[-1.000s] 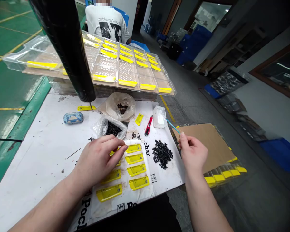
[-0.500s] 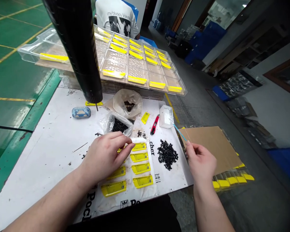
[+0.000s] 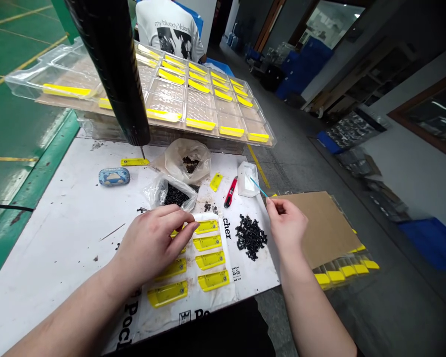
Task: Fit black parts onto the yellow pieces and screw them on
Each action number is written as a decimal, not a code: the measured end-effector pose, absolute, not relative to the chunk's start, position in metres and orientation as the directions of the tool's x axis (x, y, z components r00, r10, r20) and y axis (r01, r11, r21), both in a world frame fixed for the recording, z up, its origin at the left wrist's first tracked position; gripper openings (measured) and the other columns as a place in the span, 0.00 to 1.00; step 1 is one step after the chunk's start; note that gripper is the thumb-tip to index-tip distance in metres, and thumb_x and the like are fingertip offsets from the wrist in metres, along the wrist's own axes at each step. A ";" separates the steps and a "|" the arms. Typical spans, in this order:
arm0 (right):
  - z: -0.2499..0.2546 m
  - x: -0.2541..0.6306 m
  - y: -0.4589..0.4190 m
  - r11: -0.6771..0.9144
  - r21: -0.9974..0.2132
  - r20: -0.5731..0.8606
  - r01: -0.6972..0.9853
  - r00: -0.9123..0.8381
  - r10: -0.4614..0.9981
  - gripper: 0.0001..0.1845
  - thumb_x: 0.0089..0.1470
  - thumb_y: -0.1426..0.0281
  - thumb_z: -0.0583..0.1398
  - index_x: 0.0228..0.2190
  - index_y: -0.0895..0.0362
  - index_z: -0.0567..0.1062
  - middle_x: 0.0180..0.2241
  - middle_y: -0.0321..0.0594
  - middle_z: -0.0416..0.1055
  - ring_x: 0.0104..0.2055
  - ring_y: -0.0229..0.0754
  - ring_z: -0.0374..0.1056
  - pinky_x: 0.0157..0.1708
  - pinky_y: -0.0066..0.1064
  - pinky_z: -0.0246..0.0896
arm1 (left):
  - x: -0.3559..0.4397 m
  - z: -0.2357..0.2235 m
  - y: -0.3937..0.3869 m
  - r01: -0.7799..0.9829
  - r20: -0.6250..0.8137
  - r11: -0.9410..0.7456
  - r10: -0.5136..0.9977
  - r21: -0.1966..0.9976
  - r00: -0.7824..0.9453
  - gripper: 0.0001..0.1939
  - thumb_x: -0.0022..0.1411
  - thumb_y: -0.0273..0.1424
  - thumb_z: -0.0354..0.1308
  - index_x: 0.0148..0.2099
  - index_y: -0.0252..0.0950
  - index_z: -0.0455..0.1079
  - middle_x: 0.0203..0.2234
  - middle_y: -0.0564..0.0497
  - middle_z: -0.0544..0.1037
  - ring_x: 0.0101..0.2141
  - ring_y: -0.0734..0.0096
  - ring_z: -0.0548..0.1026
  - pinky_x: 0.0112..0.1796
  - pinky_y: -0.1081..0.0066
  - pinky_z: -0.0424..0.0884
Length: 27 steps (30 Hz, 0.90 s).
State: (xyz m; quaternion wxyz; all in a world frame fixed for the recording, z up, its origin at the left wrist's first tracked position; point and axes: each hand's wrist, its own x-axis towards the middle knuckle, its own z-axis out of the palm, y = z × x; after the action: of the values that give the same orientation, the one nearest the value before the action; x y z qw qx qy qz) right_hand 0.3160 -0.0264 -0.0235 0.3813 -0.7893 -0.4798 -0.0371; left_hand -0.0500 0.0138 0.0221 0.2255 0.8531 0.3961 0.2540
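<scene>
My right hand (image 3: pixel 289 224) pinches a thin blue stick (image 3: pixel 259 187), whose far end reaches into a small white box (image 3: pixel 248 179). My left hand (image 3: pixel 156 238) is closed, thumb and forefinger together, above two columns of yellow plastic pieces (image 3: pixel 211 260). Whatever its fingertips hold, if anything, is hidden from view. It covers part of the left column, where a lower yellow piece (image 3: pixel 168 293) still shows. Small black parts (image 3: pixel 250 237) lie in a pile between the yellow pieces and my right hand.
A black screwdriver (image 3: pixel 122 74) hangs at upper left. Behind the bags of black screws (image 3: pixel 175 194) and brown bits (image 3: pixel 190 164) stands a clear tray (image 3: pixel 167 101) with yellow pieces. A red cutter (image 3: pixel 231 192) and a blue case (image 3: pixel 113 176) lie about. A person (image 3: pixel 171 29) sits beyond.
My right hand has moved left and up toward the white box, and the blue stick's tip is now inside it. My left hand keeps its pose over the yellow pieces; the view has shifted slightly.
</scene>
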 end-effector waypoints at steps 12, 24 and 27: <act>-0.014 0.324 -0.088 -0.269 -0.524 0.440 0.809 0.527 0.727 0.20 0.61 0.50 0.68 0.34 0.55 0.86 0.28 0.40 0.81 0.30 0.46 0.73 0.35 0.37 0.64 | -0.048 0.022 0.014 0.534 0.281 -0.599 0.779 0.597 0.561 0.15 0.80 0.38 0.54 0.44 0.40 0.81 0.37 0.52 0.83 0.37 0.66 0.82 0.38 0.67 0.73; 0.002 0.313 -0.051 -0.148 -0.641 0.580 0.753 0.602 0.550 0.22 0.62 0.49 0.69 0.40 0.56 0.84 0.32 0.40 0.80 0.31 0.44 0.75 0.34 0.36 0.71 | -0.049 0.023 0.015 0.567 0.241 -0.569 0.800 0.596 0.550 0.17 0.80 0.39 0.53 0.44 0.41 0.81 0.36 0.51 0.83 0.37 0.65 0.82 0.38 0.67 0.74; 0.015 0.308 -0.049 -0.096 -0.675 0.600 0.732 0.619 0.506 0.21 0.63 0.50 0.69 0.41 0.56 0.83 0.32 0.38 0.79 0.29 0.42 0.76 0.34 0.36 0.74 | -0.050 0.022 0.014 0.553 0.252 -0.570 0.799 0.607 0.546 0.17 0.80 0.40 0.53 0.44 0.42 0.81 0.37 0.52 0.84 0.37 0.65 0.82 0.38 0.67 0.74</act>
State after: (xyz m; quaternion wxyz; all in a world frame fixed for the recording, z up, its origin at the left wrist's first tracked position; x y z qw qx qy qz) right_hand 0.3080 -0.0493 0.0147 0.5230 -0.7322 -0.4227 -0.1079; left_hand -0.0504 0.0143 0.0224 0.2360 0.8471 0.3990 0.2599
